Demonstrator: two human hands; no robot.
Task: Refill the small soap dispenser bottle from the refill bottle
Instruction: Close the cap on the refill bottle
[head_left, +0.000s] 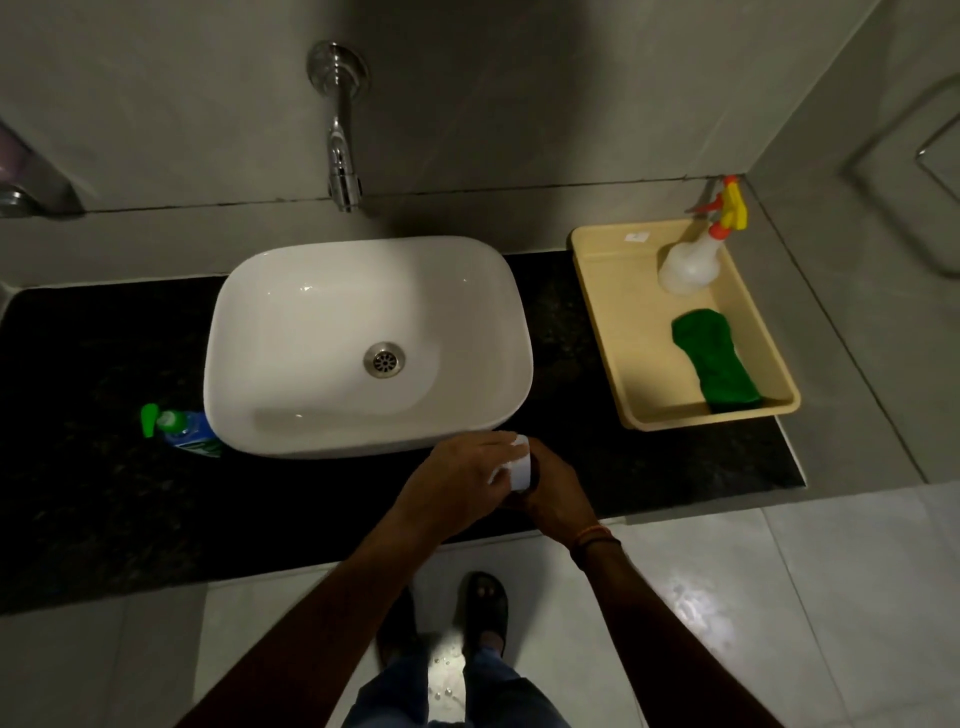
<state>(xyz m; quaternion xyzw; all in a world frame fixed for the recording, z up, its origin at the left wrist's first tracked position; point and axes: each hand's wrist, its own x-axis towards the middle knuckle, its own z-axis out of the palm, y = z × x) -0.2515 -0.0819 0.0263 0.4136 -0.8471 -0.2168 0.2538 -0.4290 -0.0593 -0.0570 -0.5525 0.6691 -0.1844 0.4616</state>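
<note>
A white refill bottle (521, 469) stands on the black counter in front of the sink, mostly hidden by both hands. My left hand (457, 480) curls over its top and left side. From the right, my right hand (556, 496) grips its body, where a dark part shows between the fingers. Whether the cap is on cannot be made out. The small soap dispenser bottle (182, 428), blue with a green pump, stands at the sink's front left corner, far from both hands.
A white basin (270, 291) sits mid-counter under a chrome wall tap (340, 156). At the right, a beige tray (618, 312) holds a spray bottle (693, 262) and a green cloth (714, 361). The black counter (104, 493) ends at a front edge above the tiled floor.
</note>
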